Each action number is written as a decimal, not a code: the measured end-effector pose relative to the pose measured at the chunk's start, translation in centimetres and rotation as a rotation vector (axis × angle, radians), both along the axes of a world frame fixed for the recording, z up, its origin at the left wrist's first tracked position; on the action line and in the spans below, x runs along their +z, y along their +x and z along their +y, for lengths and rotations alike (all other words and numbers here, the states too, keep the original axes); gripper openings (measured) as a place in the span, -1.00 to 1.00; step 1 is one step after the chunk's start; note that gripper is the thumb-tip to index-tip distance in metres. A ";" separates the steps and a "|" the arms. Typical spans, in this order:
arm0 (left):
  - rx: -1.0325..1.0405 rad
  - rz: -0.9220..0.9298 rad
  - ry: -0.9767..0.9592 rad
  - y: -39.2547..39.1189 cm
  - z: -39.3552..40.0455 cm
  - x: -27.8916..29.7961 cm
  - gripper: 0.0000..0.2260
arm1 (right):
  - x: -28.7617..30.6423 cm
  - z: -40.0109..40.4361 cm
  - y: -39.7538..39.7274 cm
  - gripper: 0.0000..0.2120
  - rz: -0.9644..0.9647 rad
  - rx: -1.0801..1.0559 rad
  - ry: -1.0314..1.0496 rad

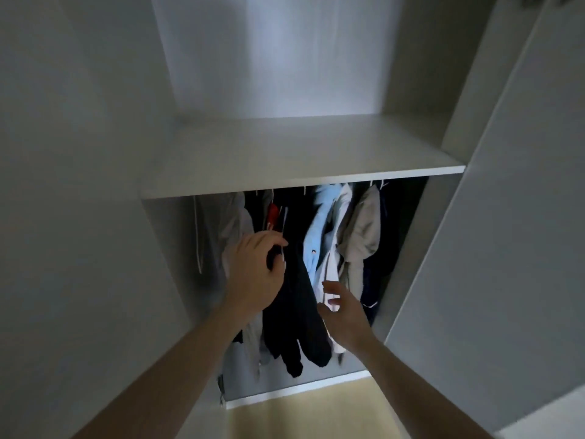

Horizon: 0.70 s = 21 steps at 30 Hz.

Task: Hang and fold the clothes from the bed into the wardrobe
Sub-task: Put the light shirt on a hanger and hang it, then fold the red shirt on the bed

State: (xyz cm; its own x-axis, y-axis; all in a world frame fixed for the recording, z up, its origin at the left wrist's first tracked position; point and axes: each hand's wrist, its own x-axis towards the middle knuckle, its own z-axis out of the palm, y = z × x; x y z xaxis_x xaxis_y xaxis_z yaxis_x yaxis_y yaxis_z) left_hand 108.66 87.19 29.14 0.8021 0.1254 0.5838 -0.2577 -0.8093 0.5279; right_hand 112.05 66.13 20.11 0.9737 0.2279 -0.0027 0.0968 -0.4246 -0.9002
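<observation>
Left hand (256, 267): curled around the upper part of a black garment (297, 299), fingers closed on the dark cloth just below the rail area. Right hand (343, 315): held wide and loose, fingers spread, holding nothing, hovering just beside the black garment's right edge and in front of a white garment (329, 267). Both forearms bare, reaching up and into the wardrobe (79, 217).

Black garment: hanging inside the lower compartment, long and limp, its lower ends dangling near the wardrobe floor. To its left, a grey garment (228, 223) with a pale cord; a patch of red cloth (273, 213) showing above the left hand. To its right, a light blue shirt (323, 223), then the white garment, then a beige garment (364, 226), then something dark at the far right, too shadowed to tell.

Above the hanging row, a white shelf (300, 153). At right, an open wardrobe door (506, 217). Below, pale wooden floor (300, 410).
</observation>
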 end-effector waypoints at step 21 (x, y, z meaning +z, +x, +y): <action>-1.269 0.532 0.343 -18.3 -42.9 -10.2 -0.72 | 1.0 -36.5 -45.0 -0.63 0.192 -1.101 -0.017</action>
